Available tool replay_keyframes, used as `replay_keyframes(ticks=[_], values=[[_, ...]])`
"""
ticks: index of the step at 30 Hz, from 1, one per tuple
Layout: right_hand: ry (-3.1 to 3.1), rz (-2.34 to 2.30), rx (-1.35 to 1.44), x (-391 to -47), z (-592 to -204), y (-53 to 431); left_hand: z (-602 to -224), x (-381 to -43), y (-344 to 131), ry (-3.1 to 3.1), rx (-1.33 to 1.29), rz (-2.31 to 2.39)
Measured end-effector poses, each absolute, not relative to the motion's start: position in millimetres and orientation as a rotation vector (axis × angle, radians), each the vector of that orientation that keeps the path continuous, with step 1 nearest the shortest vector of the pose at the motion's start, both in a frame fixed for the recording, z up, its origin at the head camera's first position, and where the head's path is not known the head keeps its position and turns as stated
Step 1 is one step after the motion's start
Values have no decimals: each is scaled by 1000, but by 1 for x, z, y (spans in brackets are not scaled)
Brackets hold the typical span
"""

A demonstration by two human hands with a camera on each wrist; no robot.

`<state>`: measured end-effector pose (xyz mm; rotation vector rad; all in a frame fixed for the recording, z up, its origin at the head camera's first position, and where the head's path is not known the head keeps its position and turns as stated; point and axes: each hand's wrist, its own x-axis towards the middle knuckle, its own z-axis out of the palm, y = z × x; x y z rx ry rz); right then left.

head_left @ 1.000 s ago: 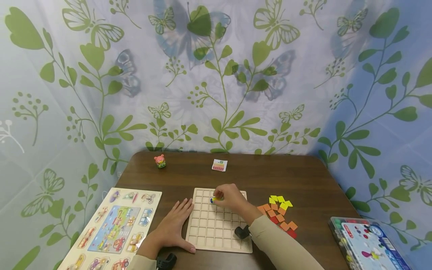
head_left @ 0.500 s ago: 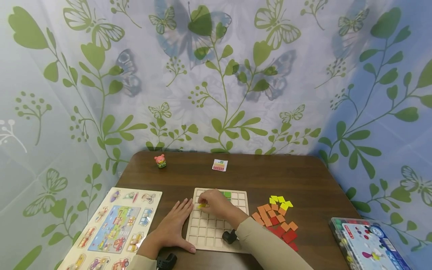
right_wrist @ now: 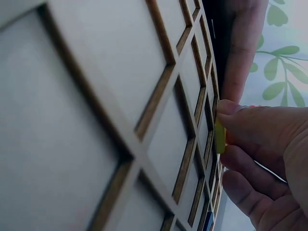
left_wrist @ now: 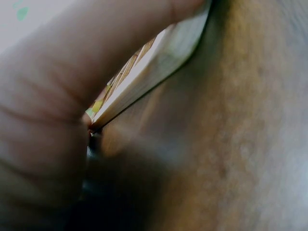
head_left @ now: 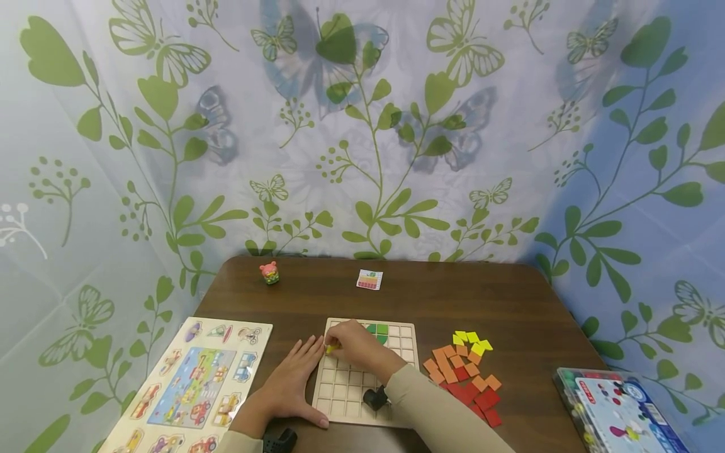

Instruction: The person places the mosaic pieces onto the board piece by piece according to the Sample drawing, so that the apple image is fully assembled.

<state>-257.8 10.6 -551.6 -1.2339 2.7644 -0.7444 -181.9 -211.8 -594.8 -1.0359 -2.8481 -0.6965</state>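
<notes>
A pale wooden grid board with square recesses lies in front of me. My right hand is over its upper left part and pinches a small yellow tile between thumb and fingers, right at the grid in the right wrist view. Green tiles sit in recesses near the board's top, partly behind the right hand. A dark blue piece shows low in the right wrist view. My left hand rests with straight fingers along the board's left edge; its thumb lies by the near corner.
Right of the board lie loose yellow tiles, orange tiles and red tiles. A vehicle puzzle board is at the left, a clear box at the right. Farther back are a small pattern card and a pink figurine.
My right hand has moved left across the board to its left edge with the yellow tile. Green tiles near the top have come into view behind it. The left hand has stayed put.
</notes>
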Motion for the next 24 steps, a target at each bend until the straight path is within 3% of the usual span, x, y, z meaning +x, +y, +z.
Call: replay_keyframes(ticks=[24], values=[[2780,-875,-1100,-255,-556,11,-595,-183,-212,-2837,-1040,-670]])
